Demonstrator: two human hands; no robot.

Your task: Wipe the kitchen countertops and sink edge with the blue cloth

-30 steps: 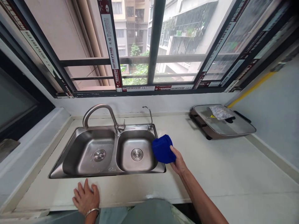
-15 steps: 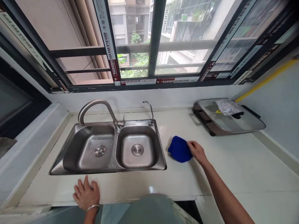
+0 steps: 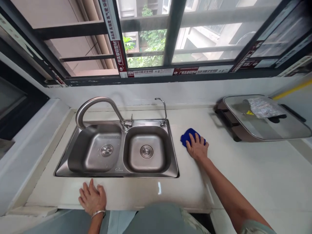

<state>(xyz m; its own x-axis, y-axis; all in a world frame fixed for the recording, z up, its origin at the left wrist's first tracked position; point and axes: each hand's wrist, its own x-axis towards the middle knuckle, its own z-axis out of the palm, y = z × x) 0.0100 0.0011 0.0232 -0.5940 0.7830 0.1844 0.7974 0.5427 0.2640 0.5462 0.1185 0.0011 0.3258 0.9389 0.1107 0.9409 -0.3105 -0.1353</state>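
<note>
Head view: right hand (image 3: 198,150) spread on rumpled blue cloth (image 3: 186,136), left hand (image 3: 94,199) splayed on glossy countertop (image 3: 136,192).

Clock directions refer to my position. I count my two hands (image 3: 92,196) (image 3: 198,150) at 10 and 1; one bracelet (image 3: 97,213) at 10; one blue cloth (image 3: 187,134) at 1; two basins (image 3: 94,157) (image 3: 136,162), two drains (image 3: 106,150) (image 3: 146,151) and two taps (image 3: 97,99) (image 3: 165,111) at 11 and 12; one lidded pan (image 3: 240,126) and one bag (image 3: 264,108) at 2.
</note>
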